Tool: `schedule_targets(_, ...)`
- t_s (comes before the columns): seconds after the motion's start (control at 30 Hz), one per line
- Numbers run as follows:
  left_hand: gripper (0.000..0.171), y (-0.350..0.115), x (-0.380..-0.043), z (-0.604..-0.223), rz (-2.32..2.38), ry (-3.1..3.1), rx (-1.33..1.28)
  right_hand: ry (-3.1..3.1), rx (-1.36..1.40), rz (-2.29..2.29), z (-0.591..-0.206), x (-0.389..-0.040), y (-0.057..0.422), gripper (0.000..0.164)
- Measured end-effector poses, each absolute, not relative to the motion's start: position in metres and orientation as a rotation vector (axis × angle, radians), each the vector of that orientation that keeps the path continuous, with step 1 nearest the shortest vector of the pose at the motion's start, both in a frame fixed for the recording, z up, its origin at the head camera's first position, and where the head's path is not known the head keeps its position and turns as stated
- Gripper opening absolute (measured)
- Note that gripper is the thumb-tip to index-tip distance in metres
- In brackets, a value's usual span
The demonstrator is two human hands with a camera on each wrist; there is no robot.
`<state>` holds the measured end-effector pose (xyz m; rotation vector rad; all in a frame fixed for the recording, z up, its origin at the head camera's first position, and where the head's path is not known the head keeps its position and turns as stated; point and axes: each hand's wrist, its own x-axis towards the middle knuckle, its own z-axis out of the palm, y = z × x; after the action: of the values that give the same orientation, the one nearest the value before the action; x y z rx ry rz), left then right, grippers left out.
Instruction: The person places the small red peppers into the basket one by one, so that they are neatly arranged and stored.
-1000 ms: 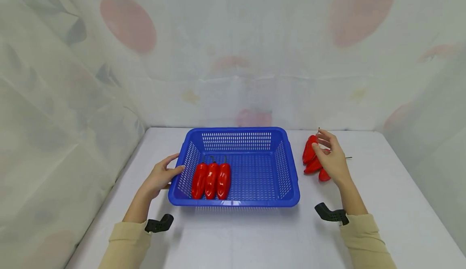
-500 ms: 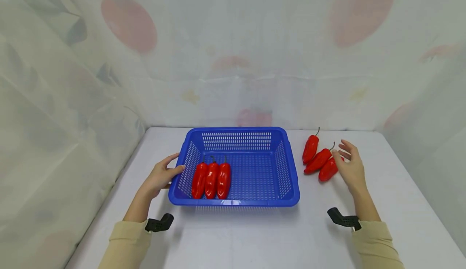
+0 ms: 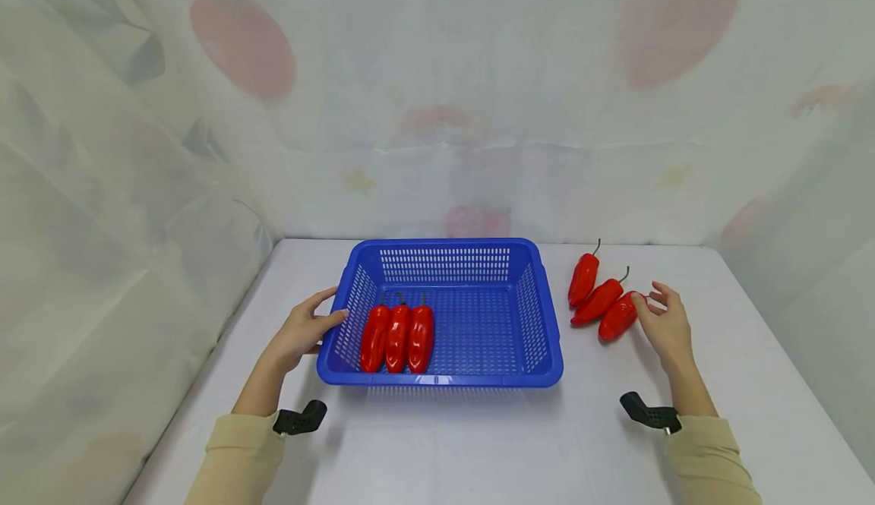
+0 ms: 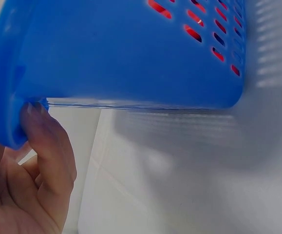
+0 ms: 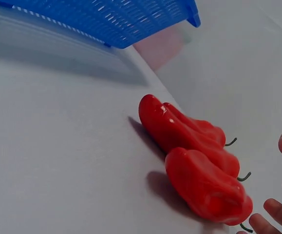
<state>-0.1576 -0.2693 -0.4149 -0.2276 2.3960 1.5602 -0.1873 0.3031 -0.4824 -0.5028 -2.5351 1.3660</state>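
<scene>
My left hand (image 3: 301, 330) grips the left rim of a blue plastic basket (image 3: 437, 380), thumb over the edge and fingers curled beneath it, as the left wrist view shows. Three red chili peppers (image 3: 397, 338) lie side by side in the basket's left part. To the right of the basket, three more red peppers rest on the table: a far one (image 3: 583, 281), a middle one (image 3: 598, 302) and a near one (image 3: 618, 317). My right hand (image 3: 668, 330) is at the stem end of the near pepper, its fingers spread and apart from it in the right wrist view.
A white table (image 3: 437, 444) carries everything. Behind it hangs a pale printed curtain (image 3: 437, 186), with more sheeting along the left and right sides. A black wrist camera (image 3: 301, 418) sits on the left wrist, another (image 3: 649, 414) on the right.
My right hand has moved right and towards me, from over the far peppers to the near pepper's stem end. The left hand, basket and peppers have stayed in place.
</scene>
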Motion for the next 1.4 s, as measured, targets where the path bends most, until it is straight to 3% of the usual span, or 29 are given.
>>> schedule_targets(0.17,0.067,-0.269,-0.157,-0.414,1.553,2.400,-0.231,-2.581,-0.561,1.389,-0.462,-0.173,0.288,0.064)
schedule_targets(0.83,0.069,-0.268,-0.156,-0.414,1.557,2.404,-0.236,-2.733,-0.671,1.338,-0.473,-0.180,0.287,0.073)
schedule_targets(1.4,0.069,-0.268,-0.157,-0.414,1.545,2.406,-0.254,-2.822,-0.629,1.148,-0.473,-0.183,0.282,0.069)
